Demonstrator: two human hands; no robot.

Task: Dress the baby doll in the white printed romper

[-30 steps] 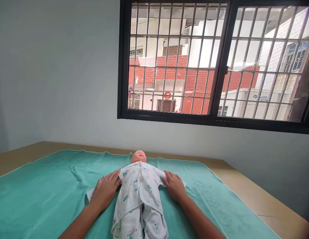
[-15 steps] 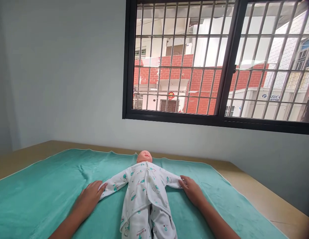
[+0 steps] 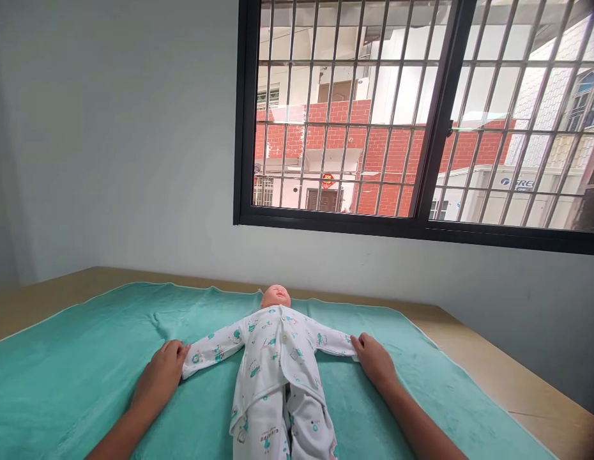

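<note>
A baby doll [image 3: 276, 296] lies on its back, its arms spread out to both sides. It wears a white long-sleeved top [image 3: 273, 351] with green and pink prints and matching trousers [image 3: 266, 428]. At the end of the left-side sleeve [image 3: 215, 348], my left hand [image 3: 161, 374] is closed, its fingertips pinching the cuff. My right hand [image 3: 375, 361] grips the cuff of the other sleeve [image 3: 335, 340] between thumb and fingers. Both sleeves are stretched nearly straight. The doll's own hands do not show, and its feet are out of frame.
A green blanket [image 3: 110, 358] with slight wrinkles is spread under the doll on a wooden surface [image 3: 508, 390]. Behind it rises a pale wall [image 3: 134, 140]. A black-framed window [image 3: 326, 223] with metal bars is at the upper right.
My left hand has moved outward to the sleeve's end, and my right hand slightly outward too. Fingers that lay over the sleeves now pinch the cuffs, and the sleeves are more stretched.
</note>
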